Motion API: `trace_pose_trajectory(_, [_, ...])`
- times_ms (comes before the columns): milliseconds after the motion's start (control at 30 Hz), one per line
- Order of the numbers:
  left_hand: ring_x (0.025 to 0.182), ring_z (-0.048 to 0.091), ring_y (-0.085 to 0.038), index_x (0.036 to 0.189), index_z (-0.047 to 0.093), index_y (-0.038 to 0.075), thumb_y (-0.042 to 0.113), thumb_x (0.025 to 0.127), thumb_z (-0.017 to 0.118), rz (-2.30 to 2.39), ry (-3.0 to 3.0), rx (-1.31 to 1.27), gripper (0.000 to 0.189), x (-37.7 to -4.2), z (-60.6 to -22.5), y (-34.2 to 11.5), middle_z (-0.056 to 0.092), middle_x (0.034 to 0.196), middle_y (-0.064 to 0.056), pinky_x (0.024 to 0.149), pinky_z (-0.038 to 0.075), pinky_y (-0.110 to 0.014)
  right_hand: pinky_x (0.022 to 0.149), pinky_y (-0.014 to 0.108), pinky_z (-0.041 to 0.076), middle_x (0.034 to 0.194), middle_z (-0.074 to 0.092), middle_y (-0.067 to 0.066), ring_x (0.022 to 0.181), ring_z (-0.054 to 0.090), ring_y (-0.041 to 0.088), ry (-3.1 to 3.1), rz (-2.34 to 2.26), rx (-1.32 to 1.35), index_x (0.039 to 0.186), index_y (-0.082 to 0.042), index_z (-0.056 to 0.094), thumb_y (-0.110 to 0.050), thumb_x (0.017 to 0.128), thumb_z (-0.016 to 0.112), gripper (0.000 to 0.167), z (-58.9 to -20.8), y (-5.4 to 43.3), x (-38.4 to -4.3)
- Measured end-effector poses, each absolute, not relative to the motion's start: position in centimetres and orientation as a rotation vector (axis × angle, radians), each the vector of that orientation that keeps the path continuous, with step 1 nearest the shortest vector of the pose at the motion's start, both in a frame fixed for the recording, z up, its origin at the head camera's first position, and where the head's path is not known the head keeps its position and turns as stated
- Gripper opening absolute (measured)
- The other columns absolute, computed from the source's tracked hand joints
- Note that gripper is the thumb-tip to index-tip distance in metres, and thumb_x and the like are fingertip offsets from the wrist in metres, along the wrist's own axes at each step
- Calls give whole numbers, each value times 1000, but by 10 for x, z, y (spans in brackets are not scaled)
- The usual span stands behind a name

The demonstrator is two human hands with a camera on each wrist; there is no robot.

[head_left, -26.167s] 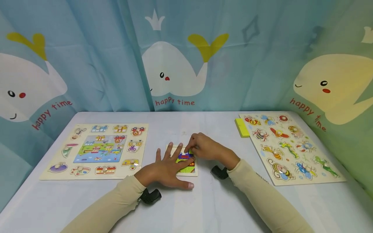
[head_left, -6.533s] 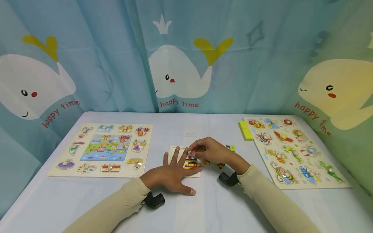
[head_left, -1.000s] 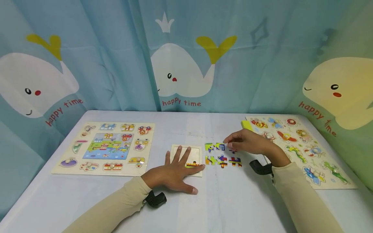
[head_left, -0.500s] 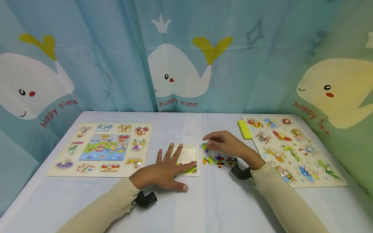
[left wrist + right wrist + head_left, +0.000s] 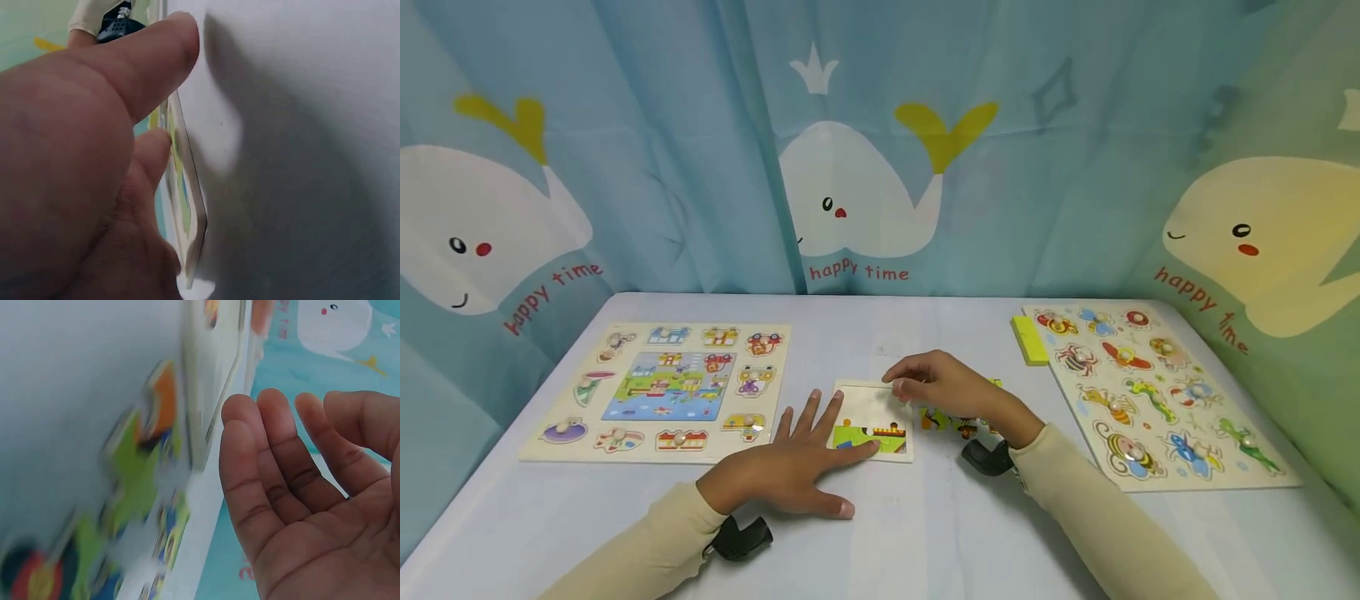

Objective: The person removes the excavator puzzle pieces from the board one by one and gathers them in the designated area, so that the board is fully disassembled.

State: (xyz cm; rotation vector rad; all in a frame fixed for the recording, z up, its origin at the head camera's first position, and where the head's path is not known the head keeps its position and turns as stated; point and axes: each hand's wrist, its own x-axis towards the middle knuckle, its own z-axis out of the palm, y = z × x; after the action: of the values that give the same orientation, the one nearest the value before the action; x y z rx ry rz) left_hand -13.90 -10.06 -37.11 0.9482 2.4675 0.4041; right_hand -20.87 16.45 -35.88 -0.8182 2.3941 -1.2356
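Note:
A small wooden jigsaw tray lies mid-table, with a few green, red and yellow pieces along its near side and bare wood behind them. My left hand is spread beside the tray's near left corner, its index finger over the front pieces. Over the tray's right edge hovers my right hand, its fingers loosely bent. In the right wrist view that hand holds nothing. Loose jigsaw pieces lie right of the tray, partly hidden beneath the right hand; several show in the right wrist view.
A vehicle peg puzzle board lies on the left. On the right is an insect peg puzzle board, with a yellow block by its far left corner. A blue whale-print curtain rises behind the table.
Over the last second, my right hand has moved left from the loose pieces to the tray. My left hand has drawn back left, uncovering front pieces. Earlier, pieces went from tray to table.

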Motion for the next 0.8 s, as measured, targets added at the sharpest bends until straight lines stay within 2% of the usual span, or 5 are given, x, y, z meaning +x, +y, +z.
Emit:
trace_pose_trajectory(233, [142, -21, -39, 150, 35, 40, 61, 87, 61, 353, 2457, 924, 72, -140, -371, -101, -13, 161, -14, 105, -7, -67, 78, 32, 51, 97, 69, 8, 86, 63, 22, 2315, -1247, -829, 117, 0, 67, -7, 97, 51, 26, -362, 140, -206])
trace_pose_trajectory(567, [142, -18, -42, 150, 37, 37, 59, 88, 61, 396, 2475, 886, 70, -137, -370, -95, -14, 161, -10, 103, -8, -70, 85, 30, 51, 106, 68, 13, 97, 65, 22, 2192, -1342, -901, 115, 1, 67, -5, 99, 52, 23, -372, 119, -200])
trace_pose_trajectory(800, [141, -20, -43, 151, 35, 38, 58, 90, 58, 411, 2467, 885, 68, -138, -372, -97, -17, 161, -7, 102, -9, -70, 88, 32, 51, 105, 68, 18, 98, 65, 30, 2099, -1422, -931, 116, 5, 66, -1, 97, 50, 25, -373, 115, -198])
